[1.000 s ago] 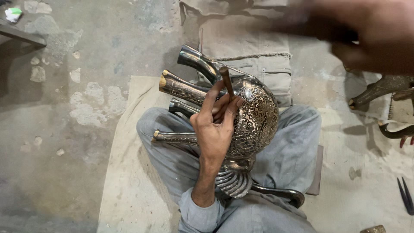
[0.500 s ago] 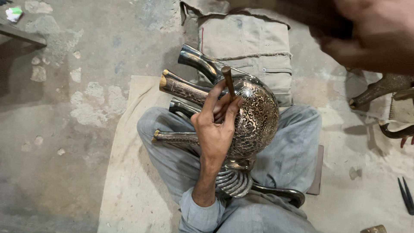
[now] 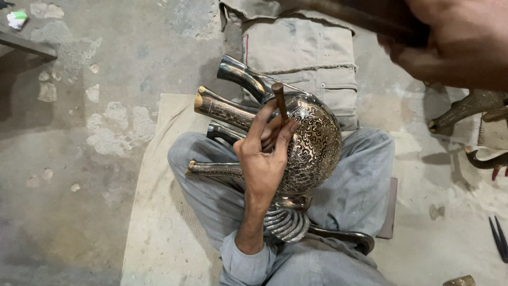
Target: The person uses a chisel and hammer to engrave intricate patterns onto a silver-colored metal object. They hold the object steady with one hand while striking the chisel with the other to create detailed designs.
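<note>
A round metal figure (image 3: pixel 320 143) with dense engraved patterns lies across my lap, its tube-like legs pointing left. My left hand (image 3: pixel 264 161) rests on the figure's body and grips a short brown chisel (image 3: pixel 279 100), held upright with its tip on the engraved surface. My right hand (image 3: pixel 457 50) is raised close to the camera at the top right, blurred, and closed around a dark hammer handle (image 3: pixel 365 18). The hammer's head is out of view.
I sit cross-legged on a pale mat (image 3: pixel 159 222) on a rough concrete floor. A folded khaki cloth pad (image 3: pixel 301 50) lies beyond the figure. More metal pieces (image 3: pixel 465 108) lie at the right, with dark shears (image 3: pixel 500 238) near the right edge.
My right hand has shifted slightly at the top right and stays blurred, with the dark handle now showing more. My left hand, the chisel and the figure have barely moved.
</note>
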{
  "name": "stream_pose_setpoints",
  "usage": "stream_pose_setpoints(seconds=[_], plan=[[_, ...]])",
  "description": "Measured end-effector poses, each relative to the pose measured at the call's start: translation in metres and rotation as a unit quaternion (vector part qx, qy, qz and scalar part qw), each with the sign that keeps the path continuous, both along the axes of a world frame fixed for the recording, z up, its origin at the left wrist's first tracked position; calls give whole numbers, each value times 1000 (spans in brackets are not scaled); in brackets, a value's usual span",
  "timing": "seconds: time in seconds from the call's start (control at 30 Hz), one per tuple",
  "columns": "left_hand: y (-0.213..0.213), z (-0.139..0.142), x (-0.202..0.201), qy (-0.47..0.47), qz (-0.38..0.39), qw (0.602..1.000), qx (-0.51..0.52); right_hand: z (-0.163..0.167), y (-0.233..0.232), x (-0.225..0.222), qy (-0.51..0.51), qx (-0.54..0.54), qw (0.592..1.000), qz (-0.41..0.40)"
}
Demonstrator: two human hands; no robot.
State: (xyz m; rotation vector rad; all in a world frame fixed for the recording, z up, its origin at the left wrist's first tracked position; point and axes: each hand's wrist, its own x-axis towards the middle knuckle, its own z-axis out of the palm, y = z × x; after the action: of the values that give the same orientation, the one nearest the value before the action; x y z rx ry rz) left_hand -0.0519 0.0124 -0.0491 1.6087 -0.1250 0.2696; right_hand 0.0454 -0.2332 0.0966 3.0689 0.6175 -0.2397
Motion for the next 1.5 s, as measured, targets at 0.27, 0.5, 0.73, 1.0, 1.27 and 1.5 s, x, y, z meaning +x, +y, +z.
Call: stream_pose_setpoints(seconds=[0.27, 0.5, 0.73, 1.0, 1.27, 1.5], plan=[[2, 0, -3, 15, -1, 1000, -1, -2, -2, -3, -21, 55, 998, -2], [4, -4, -2, 25, -25, 997, -66, -3, -2, -6, -106, -87, 984, 114], [5, -8, -5, 10, -16, 999, -38, -8, -15, -4, -48, 143, 988, 40], [8, -5, -4, 24, -46, 998, -35, -7, -10, -7, -33, 42, 998, 44], [14, 2, 2, 41, -84, 995, -22, -6, -10, -8, -24, 30, 998, 44], [17, 3, 8, 43, -106, 993, -17, -8, -8, -16, -25, -11, 998, 50]])
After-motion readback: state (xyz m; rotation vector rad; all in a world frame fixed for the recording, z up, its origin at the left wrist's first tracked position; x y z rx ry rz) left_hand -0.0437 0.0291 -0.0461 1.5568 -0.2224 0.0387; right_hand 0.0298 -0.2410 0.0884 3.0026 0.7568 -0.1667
